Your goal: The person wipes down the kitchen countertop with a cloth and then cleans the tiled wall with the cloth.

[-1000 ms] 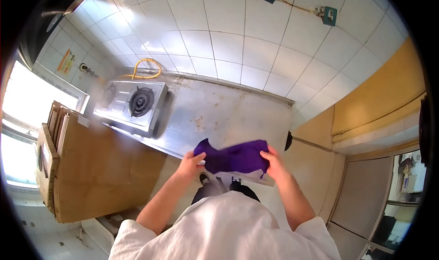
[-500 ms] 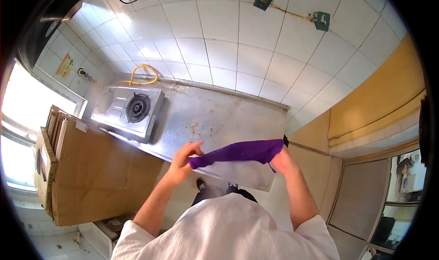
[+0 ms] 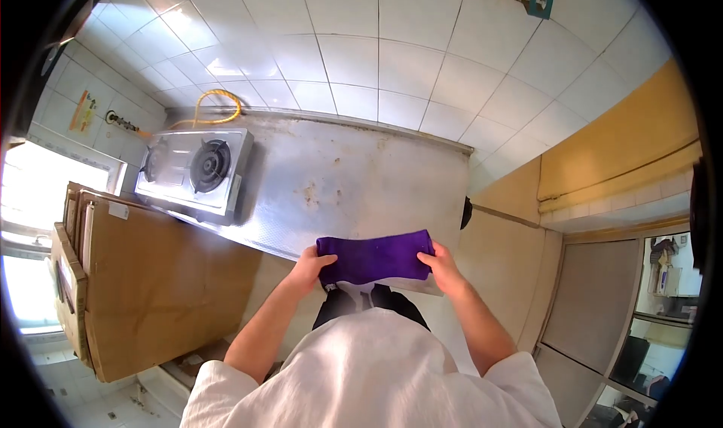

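Note:
A purple cloth (image 3: 376, 257) is stretched out flat between my two hands, held above the front edge of the metal counter (image 3: 331, 164). My left hand (image 3: 307, 268) pinches its left end, thumb on top. At the opposite end my right hand (image 3: 443, 266) grips the cloth the same way, the thumb lying over its face. The fingers behind the cloth are hidden on both sides.
On the counter's left stands a two-burner gas stove (image 3: 197, 170) with a yellow hose (image 3: 218, 110) behind it. Large cardboard sheets (image 3: 166, 285) lean at the left, by the window. Cabinet doors (image 3: 591, 300) are on the right. Brown stains mark the counter top.
The cloth was a narrow, slanted strip; now it is level and spread into a wider rectangle. My right hand has moved left, and my left thumb now lies over the cloth.

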Motion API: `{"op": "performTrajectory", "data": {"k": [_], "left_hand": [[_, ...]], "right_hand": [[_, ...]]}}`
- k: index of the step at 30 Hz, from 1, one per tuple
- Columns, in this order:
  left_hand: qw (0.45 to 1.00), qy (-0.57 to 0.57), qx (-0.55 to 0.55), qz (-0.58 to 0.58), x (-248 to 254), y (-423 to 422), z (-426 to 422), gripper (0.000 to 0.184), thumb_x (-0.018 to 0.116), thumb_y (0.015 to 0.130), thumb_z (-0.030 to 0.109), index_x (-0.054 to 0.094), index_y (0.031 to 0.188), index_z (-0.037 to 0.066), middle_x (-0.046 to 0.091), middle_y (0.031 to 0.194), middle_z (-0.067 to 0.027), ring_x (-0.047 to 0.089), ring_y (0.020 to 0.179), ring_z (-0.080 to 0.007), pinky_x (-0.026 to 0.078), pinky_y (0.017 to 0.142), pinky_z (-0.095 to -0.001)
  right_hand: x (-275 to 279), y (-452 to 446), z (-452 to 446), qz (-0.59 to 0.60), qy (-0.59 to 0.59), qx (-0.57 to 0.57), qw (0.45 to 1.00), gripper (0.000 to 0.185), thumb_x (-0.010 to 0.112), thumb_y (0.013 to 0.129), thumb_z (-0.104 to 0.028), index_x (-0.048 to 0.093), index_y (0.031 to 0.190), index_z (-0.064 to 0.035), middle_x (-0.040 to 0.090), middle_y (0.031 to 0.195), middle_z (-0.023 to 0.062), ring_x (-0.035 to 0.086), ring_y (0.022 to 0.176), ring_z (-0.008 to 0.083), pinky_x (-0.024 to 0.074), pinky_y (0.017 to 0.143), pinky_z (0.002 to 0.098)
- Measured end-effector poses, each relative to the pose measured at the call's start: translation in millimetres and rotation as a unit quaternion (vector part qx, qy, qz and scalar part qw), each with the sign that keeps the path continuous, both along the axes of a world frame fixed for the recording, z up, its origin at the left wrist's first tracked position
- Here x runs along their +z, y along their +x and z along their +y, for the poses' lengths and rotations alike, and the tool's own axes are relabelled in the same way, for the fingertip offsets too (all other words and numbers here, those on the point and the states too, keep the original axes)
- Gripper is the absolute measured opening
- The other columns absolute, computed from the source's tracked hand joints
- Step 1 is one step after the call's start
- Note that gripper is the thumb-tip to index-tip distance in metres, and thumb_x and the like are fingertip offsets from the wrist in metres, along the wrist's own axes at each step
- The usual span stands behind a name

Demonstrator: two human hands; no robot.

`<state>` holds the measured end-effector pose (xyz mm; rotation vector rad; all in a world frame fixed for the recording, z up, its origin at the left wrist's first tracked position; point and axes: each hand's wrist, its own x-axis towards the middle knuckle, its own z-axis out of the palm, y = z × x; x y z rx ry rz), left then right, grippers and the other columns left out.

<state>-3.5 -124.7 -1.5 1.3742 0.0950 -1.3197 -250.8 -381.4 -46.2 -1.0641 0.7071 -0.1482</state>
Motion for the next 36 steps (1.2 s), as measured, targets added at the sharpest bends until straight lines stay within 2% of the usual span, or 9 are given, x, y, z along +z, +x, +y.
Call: {"op": "performTrajectory", "data": {"k": [6,8,10,11,15,17,22,25,36], "left_hand": [[1.0,-0.013,0.019,0.019,-12.7,7.3,-34.0,0.031,0.061,0.096,-0.004,0.064,0.126,-0.006,0.073,0.119,-0.0128,0.069,0.109,-0.0222,0.056,0.099,-0.0383],[0.988,0.051,-0.041,-0.138,-69.7,7.4,-45.1,0.046,0.061,0.093,0.0,0.056,0.139,-0.002,0.07,0.128,-0.0183,0.07,0.11,-0.0306,0.055,0.1,-0.042],[0.889,0.192,-0.148,-0.39,-132.0,-0.5,-46.5,0.055,0.06,0.092,0.002,0.05,0.146,0.001,0.067,0.132,-0.0219,0.068,0.113,-0.0373,0.054,0.101,-0.0451],[0.817,0.207,-0.252,-0.475,-164.2,-3.2,-33.5,0.065,0.057,0.089,0.003,0.042,0.152,0.005,0.059,0.14,-0.0262,0.063,0.119,-0.0448,0.052,0.105,-0.0493],[0.708,0.159,-0.435,-0.534,-134.9,-21.9,-47.0,0.058,0.055,0.092,0.009,0.048,0.15,0.006,0.047,0.156,-0.0201,0.045,0.144,-0.0377,0.042,0.116,-0.052],[0.599,0.089,-0.492,-0.626,-150.3,-34.8,-53.2,0.056,0.055,0.095,0.013,0.05,0.15,0.005,0.043,0.16,-0.0182,0.036,0.152,-0.0349,0.036,0.12,-0.0548],[0.475,0.04,-0.537,-0.696,-161.4,-61.3,-97.2,0.066,0.063,0.096,0.031,0.048,0.152,-0.001,0.035,0.166,-0.0168,0.03,0.155,-0.0346,0.03,0.122,-0.0593],[0.492,0.041,-0.541,-0.681,-185.1,-66.4,-123.7,0.078,0.066,0.096,0.043,0.04,0.158,0.003,0.029,0.169,-0.0148,0.025,0.157,-0.0325,0.026,0.125,-0.0565],[0.529,-0.017,-0.528,-0.664,-229.8,45.9,-56.8,0.082,0.069,0.091,0.051,0.042,0.159,0.013,0.033,0.169,-0.0101,0.026,0.158,-0.0275,0.021,0.127,-0.0541]], "right_hand": [[0.2,-9.2,-13.5,-0.011,0.021,-0.07,0.997,0.032,0.061,0.099,-0.002,0.064,0.131,0.0014,0.071,0.124,0.0063,0.067,0.11,0.0171,0.0528,0.1,0.0347],[-43.8,-20.4,-18.2,0.043,-0.016,-0.095,0.994,0.039,0.065,0.096,-0.006,0.061,0.134,-0.0002,0.072,0.121,0.0106,0.069,0.11,0.0219,0.0519,0.101,0.0377],[-129.7,-53.0,-18.6,0.317,-0.27,-0.011,0.909,0.052,0.068,0.093,-0.011,0.054,0.143,-0.0045,0.067,0.131,0.0181,0.067,0.116,0.0338,0.0515,0.103,0.0431],[-122.1,-56.2,-10.5,0.427,-0.374,0.05,0.822,0.063,0.072,0.089,-0.015,0.05,0.147,-0.008,0.058,0.141,0.0222,0.059,0.126,0.0423,0.0485,0.108,0.0489],[-132.8,-46.4,17.3,0.237,-0.551,0.132,0.789,0.061,0.073,0.09,-0.017,0.051,0.146,-0.009,0.049,0.152,0.0184,0.047,0.14,0.0399,0.0406,0.116,0.0521],[-126.5,-18.1,21.3,0.214,-0.585,0.166,0.764,0.062,0.071,0.092,-0.019,0.048,0.15,-0.0102,0.043,0.158,0.0177,0.041,0.146,0.0394,0.0372,0.119,0.052],[-147.3,15.2,11.1,0.21,-0.647,0.188,0.709,0.07,0.074,0.092,-0.024,0.045,0.155,-0.0133,0.031,0.167,0.0174,0.031,0.153,0.0389,0.0319,0.123,0.0531],[-162.8,11.4,6.6,0.226,-0.633,0.206,0.711,0.075,0.073,0.094,-0.033,0.04,0.16,-0.0155,0.028,0.169,0.015,0.025,0.156,0.038,0.0263,0.126,0.0532],[-197.4,116.2,93.9,0.261,-0.633,0.146,0.714,0.072,0.07,0.09,-0.033,0.047,0.156,-0.0132,0.031,0.168,0.0199,0.024,0.156,0.0435,0.0214,0.125,0.0604]]}}
